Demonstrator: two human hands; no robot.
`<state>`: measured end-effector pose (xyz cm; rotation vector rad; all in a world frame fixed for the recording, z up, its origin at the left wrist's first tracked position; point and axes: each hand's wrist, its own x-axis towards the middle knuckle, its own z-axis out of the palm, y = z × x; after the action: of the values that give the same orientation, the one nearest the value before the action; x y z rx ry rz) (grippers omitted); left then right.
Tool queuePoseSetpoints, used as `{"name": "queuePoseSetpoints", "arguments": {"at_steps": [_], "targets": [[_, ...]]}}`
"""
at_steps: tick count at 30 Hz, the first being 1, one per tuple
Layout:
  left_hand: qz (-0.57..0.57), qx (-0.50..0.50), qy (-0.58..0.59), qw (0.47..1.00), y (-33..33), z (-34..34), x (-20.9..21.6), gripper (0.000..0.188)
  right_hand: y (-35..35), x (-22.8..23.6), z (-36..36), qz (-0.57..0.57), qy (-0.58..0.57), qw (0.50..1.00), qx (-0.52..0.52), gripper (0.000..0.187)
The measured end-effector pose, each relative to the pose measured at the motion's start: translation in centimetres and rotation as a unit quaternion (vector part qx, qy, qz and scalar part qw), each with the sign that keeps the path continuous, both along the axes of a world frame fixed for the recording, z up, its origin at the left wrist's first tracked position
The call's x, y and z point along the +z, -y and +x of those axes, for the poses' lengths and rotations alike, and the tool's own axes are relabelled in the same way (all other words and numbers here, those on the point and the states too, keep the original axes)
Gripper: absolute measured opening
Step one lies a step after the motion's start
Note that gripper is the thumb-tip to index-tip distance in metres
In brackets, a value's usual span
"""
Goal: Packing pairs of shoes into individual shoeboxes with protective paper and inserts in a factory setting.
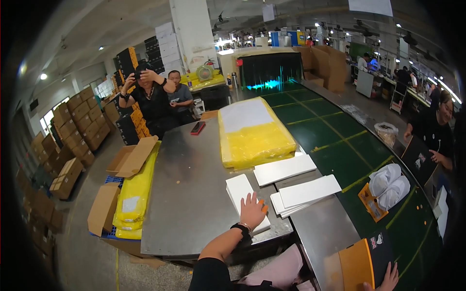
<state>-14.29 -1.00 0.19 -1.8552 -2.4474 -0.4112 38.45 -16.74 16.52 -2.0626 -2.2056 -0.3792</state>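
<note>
My left hand (253, 211), with a dark band at the wrist and an orange covering on one finger, lies spread on a stack of narrow white cardboard pieces (238, 186). At the lower right, my right hand (390, 278) grips the edge of an orange and black box (357, 259), partly cut off by the picture's lower edge. Right of the left hand are more white cardboard pieces, one stack (310, 190) fanned out and another (285, 169) just beyond it.
A yellow-wrapped bundle (257, 145) sits on the metal table (179, 194). Along the right runs a green conveyor belt (330, 140), carrying white-wrapped shoes (390, 186) on an orange box. A co-worker (432, 131) holds a black box lid there. Two people (153, 106) are beyond the table; cartons stand left.
</note>
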Motion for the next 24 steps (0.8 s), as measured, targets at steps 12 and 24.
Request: {"name": "queuePoseSetpoints", "arguments": {"at_steps": [12,24], "targets": [[-0.016,0.004,-0.002,1.000,0.5,0.1,0.6,0.044,-0.1,-0.4,-0.1,0.004,-0.020,1.000,-0.006,0.091],[-0.023,0.007,0.016,1.000,-1.1,0.5,0.6,0.043,-0.8,-2.1,0.5,-0.039,-0.143,0.984,-0.097,0.105]]}}
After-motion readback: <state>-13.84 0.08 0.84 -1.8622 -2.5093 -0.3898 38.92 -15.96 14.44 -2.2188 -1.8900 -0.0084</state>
